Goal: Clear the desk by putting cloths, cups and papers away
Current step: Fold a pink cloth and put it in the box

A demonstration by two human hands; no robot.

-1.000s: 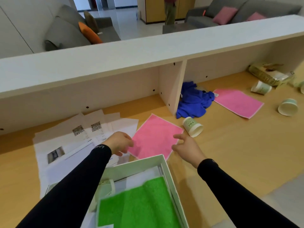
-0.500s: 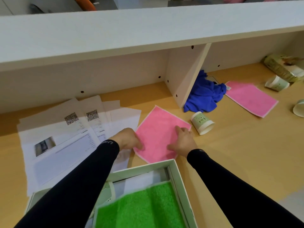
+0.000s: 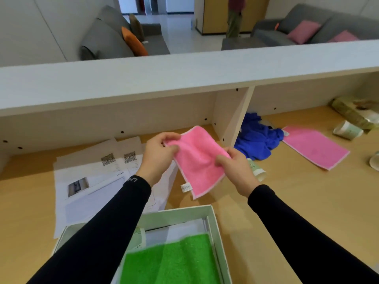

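Lifted off the desk (image 3: 307,201) since before, the pink cloth (image 3: 198,160) hangs pinched between left hand (image 3: 158,154) and right hand (image 3: 235,167); open box (image 3: 212,218) at six o'clock, bare wood at four.

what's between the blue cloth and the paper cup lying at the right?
Head view: the second pink cloth, flat on the desk, lies between the blue cloth and that tipped cup.

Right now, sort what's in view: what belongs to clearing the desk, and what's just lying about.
Job:
pink cloth, held in left hand and right hand
second pink cloth
blue cloth
cups
papers
box

Lying about:
crumpled wrapper
sofas
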